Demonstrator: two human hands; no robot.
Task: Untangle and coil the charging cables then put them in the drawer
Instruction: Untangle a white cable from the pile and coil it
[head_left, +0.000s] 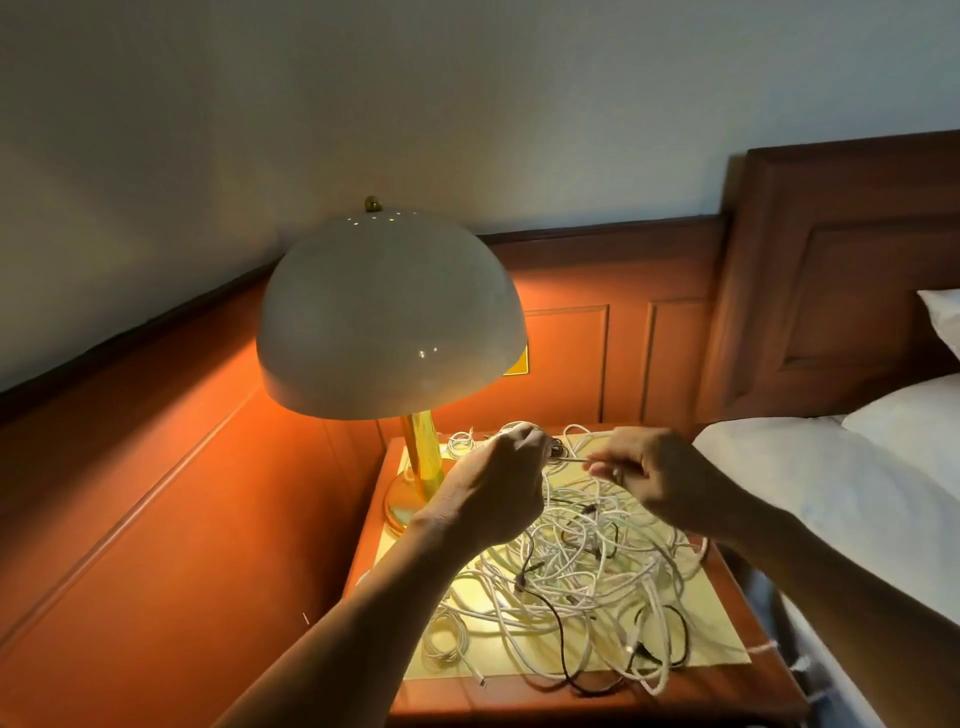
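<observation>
My left hand (498, 483) and right hand (662, 480) pinch one cable (571, 460) taut above the tangle (571, 577) on the nightstand (467, 699) (lit lamp (389, 317) centre-left, bed (831, 499) right).

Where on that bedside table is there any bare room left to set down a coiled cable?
Little. The flat yellow mat shows bare at its front-right corner, between the tangled white and black cables and the white bed. The middle is crowded; the brass lamp base fills the back-left.
</observation>
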